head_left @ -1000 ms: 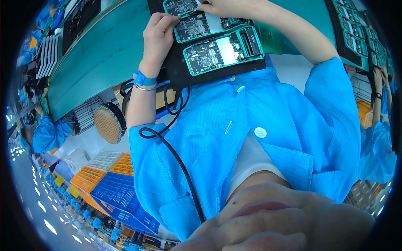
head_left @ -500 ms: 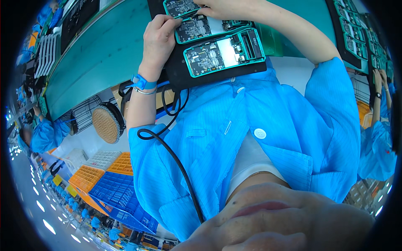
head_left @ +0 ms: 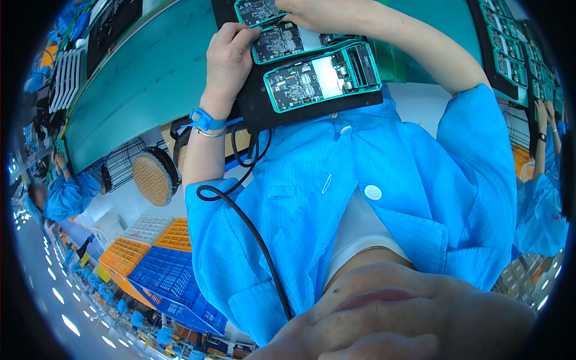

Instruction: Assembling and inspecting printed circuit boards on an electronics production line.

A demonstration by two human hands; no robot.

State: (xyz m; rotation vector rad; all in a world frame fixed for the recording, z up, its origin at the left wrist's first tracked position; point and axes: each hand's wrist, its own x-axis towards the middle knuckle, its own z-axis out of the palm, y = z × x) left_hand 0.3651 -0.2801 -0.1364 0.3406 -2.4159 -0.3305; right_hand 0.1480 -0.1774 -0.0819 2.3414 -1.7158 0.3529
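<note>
Three teal-framed device housings with dark circuit boards lie on a black mat (head_left: 252, 108). The nearest housing (head_left: 293, 84) is untouched and shows a silver plate and a dark slot at its right end. On the middle housing (head_left: 281, 45), at its far left corner, my left hand (head_left: 229, 60) pinches with thumb and forefinger; what lies between them is too small to make out. My right hand (head_left: 318, 14) is closed over the gap between the middle and far housings (head_left: 259, 11), its fingertips by a thin dark piece I cannot identify. It partly hides both housings.
A blue wrist strap (head_left: 207, 120) circles my left wrist, and a black cable (head_left: 252, 222) hangs across my jacket. More housings (head_left: 507, 57) stand at the right. A round woven stool (head_left: 153, 177) and stacked blue and orange crates (head_left: 171, 270) are at the left. Co-workers sit on both sides.
Both my hands stay almost in place at the middle housing, with only slight finger movement. The co-worker at the left has raised a hand a little.
</note>
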